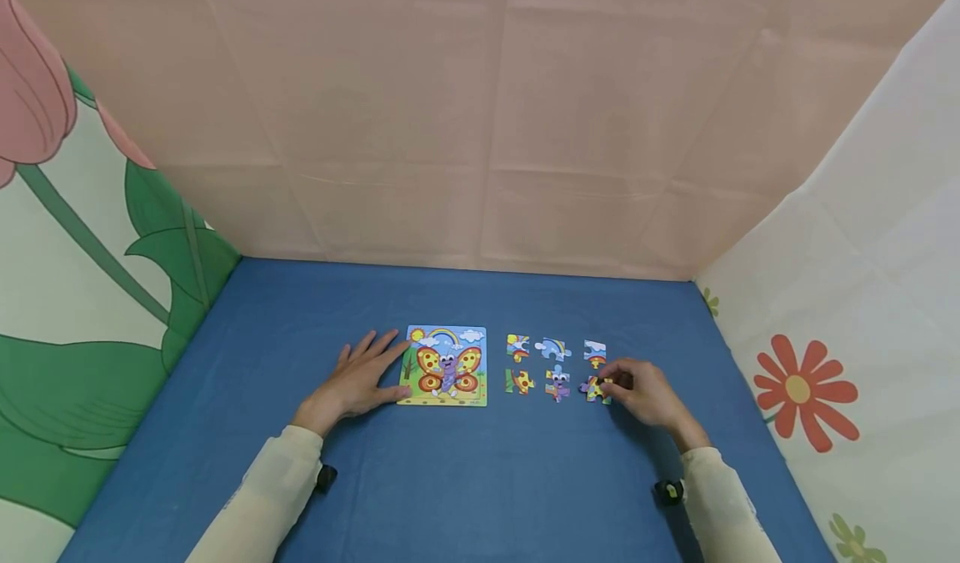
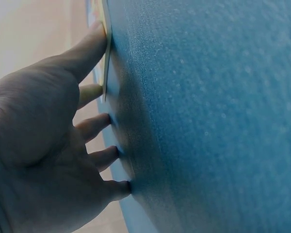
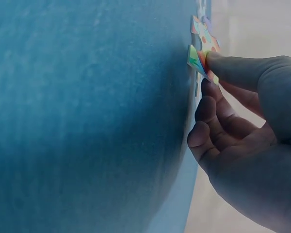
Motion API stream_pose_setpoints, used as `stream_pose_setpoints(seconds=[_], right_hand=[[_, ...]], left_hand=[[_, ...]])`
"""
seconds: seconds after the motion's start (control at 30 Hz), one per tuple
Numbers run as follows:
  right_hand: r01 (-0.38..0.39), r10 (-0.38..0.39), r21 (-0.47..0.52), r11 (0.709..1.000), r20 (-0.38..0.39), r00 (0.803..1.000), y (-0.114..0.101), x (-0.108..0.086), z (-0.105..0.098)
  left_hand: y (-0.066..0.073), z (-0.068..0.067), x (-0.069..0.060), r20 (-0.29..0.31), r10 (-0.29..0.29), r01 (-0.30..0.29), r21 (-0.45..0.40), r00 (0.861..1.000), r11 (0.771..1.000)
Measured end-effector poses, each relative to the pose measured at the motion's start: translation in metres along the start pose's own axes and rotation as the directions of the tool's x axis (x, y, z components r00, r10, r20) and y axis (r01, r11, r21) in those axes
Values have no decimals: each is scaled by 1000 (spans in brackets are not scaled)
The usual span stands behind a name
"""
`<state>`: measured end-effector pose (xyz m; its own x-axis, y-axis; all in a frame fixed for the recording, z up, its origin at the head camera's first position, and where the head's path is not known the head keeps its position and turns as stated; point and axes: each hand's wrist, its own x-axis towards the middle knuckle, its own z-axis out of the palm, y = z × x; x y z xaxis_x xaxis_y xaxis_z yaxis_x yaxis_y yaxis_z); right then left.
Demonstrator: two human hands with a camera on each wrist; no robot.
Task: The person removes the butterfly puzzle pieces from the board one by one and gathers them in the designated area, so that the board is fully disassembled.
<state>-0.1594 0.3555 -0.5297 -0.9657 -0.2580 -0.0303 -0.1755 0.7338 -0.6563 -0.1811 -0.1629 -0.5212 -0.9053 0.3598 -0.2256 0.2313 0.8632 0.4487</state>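
Note:
My left hand point(image 1: 365, 377) has its fingers spread over the blue cloth. Its thumb and index finger touch the left edge of a square butterfly puzzle board point(image 1: 468, 396), as the left wrist view also shows. Over on the right, my right hand point(image 1: 641, 389) pinches a colourful jigsaw piece point(image 3: 201, 41) between thumb and index finger, at the near right corner of two rows of loose pieces. A rainbow piece point(image 1: 552, 349), a purple butterfly-face piece point(image 1: 558, 386) and a piece with a sun point(image 1: 517, 346) lie among the others. The pinched piece is partly covered by fingers.
A blue cloth point(image 1: 480, 480) covers the table. Behind it rises a plain beige backdrop point(image 1: 480, 129). Fabric walls stand at both sides, one with a big tulip point(image 1: 33, 87), the other with a red flower point(image 1: 798, 389). Each wrist wears a small black device.

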Motion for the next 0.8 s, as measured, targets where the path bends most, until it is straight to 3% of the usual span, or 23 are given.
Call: stream_pose_setpoints(seconds=[0.37, 0.63, 0.8], right_hand=[[15, -18, -75, 997, -33, 999, -2, 1, 3], [20, -23, -102, 995, -31, 999, 3, 3, 6], [13, -16, -99, 995, -37, 999, 3, 3, 7]], left_hand=[[1, 0, 1, -8, 3, -3, 4, 1000, 1000], [-4, 0, -2, -47, 46, -48, -48, 998, 998], [-4, 0, -3, -39, 44, -47, -66, 998, 997]])
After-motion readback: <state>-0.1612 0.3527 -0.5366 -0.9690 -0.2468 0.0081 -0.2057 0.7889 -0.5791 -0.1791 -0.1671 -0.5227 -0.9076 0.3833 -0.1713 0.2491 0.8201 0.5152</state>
